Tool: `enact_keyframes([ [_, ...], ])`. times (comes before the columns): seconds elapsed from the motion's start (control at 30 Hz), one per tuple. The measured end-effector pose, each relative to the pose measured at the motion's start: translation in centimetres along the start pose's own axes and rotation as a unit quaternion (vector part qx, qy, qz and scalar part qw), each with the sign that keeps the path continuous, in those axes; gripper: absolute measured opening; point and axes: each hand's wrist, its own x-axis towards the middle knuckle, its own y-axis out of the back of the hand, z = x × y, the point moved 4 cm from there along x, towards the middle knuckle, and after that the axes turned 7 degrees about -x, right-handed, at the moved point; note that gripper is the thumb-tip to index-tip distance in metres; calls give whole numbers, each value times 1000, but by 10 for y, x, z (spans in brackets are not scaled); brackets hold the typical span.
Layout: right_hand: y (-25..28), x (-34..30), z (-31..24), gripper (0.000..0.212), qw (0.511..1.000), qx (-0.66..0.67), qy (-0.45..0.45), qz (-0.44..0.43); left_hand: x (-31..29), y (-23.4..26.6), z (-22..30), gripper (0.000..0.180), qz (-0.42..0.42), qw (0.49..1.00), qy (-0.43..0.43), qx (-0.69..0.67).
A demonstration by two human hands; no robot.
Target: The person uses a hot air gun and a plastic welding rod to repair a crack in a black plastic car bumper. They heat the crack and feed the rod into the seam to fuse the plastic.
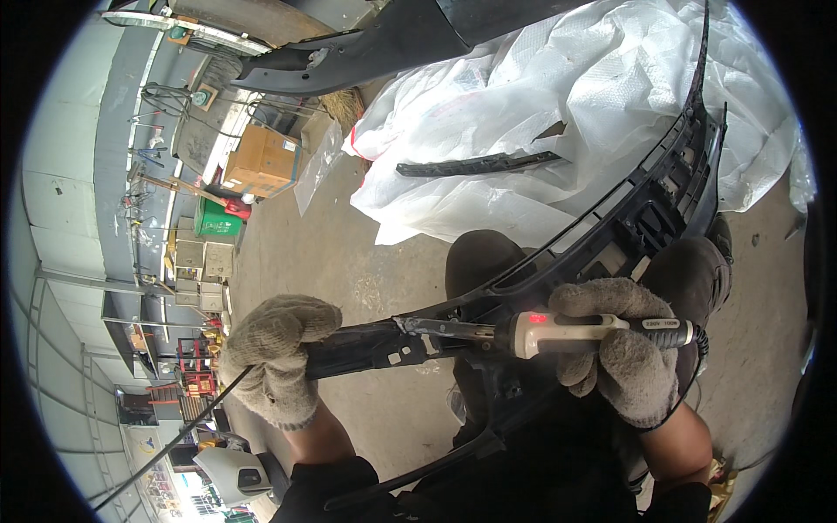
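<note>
Head view: long black plastic bumper trim (610, 227), cracked, silver-smeared.

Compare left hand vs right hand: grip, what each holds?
Left hand clamps the end of the black bumper trim, with a thin dark rod running out below it; right hand wraps a white-handled heating iron. Left fist sits upright; right lies along the tool. Both wear knit work gloves.
</note>
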Motion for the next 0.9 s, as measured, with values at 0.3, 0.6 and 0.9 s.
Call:
enact_keyframes([
  [0.3, 0, 0, -2, 42, 1000, -23, -7, 5, -1, 1, 0, 29, 14, 1000, 8, 9],
  [0.6, 0, -1, 0, 44, 1000, -25, 14, 1, -1, 1, -1, 32, 8, 1000, 6, -4],
  [0.9, -1, -3, 0, 43, 1000, -14, -1, 4, -2, 3, -2, 31, 7, 1000, 6, -11],
])
